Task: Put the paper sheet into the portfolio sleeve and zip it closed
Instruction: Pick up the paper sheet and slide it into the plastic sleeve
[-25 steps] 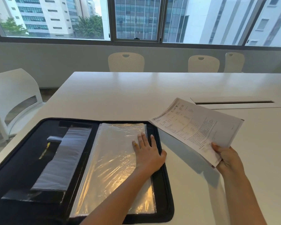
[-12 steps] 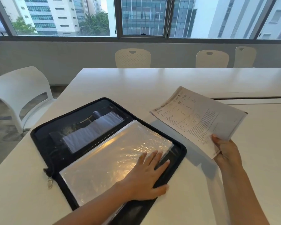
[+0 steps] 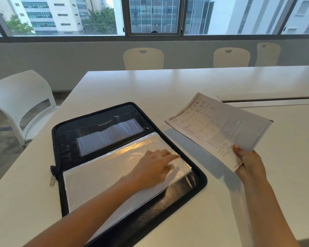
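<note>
My left hand [image 3: 156, 166] lay flat, fingers spread, on the clear plastic sleeve [image 3: 114, 173] in the open black zip portfolio [image 3: 177, 202]; my right hand [image 3: 248, 162] pinched the printed white paper sheet [image 3: 218, 127] aloft beside it; insertion was pending; next, I judged, the sleeve mouth needed opening.

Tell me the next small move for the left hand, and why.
Probably lift the top clear sleeve open at its right edge with the left hand. That hand lies flat on the sleeves in the open portfolio, while the right hand holds the paper sheet in the air, not yet inserted.
</note>
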{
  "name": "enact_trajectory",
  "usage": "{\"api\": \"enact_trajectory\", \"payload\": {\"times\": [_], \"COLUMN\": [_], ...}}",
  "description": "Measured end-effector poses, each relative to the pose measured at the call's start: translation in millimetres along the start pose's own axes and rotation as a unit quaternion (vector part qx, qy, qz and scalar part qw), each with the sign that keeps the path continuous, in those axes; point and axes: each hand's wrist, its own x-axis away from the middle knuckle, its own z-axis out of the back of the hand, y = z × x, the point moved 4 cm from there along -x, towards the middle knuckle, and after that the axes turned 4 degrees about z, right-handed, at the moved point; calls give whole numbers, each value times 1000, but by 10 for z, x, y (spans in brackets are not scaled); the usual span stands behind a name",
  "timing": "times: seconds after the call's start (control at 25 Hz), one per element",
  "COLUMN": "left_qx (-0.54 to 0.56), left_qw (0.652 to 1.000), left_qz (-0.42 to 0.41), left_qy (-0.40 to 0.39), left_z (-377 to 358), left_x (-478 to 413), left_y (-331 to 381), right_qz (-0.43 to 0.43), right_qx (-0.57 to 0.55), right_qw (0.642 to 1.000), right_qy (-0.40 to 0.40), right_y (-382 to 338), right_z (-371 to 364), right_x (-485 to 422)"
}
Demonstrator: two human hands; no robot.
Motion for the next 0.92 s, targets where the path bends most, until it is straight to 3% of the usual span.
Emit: {"api": "enact_trajectory", "payload": {"times": [0.12, 0.24, 0.32, 0.56, 0.92], "left_qx": [-67, -59, -49, -43, 12], "left_qw": [997, 993, 993, 995, 999], "left_qz": [0, 8, 5, -34, -38], "left_qy": [-24, -100, -110, -80, 10], "left_z": [36, -19, -35, 73, 266], "left_x": [-465, -717, -801, -854, -733], "left_y": [-142, -310, -346, -349, -361], "right_qz": [1, 9, 15, 17, 27], "right_qx": [-4, -1, -6, 23, 139], "right_qw": [1000, 1000, 1000, 999, 989], "right_qy": [5, 15, 21, 28, -34], "right_y": [-51, -125, -157, -199, -271], "right_z": [22, 85, 152, 271, 223], "right_x": [-5, -8, -5, -22, -192]}}
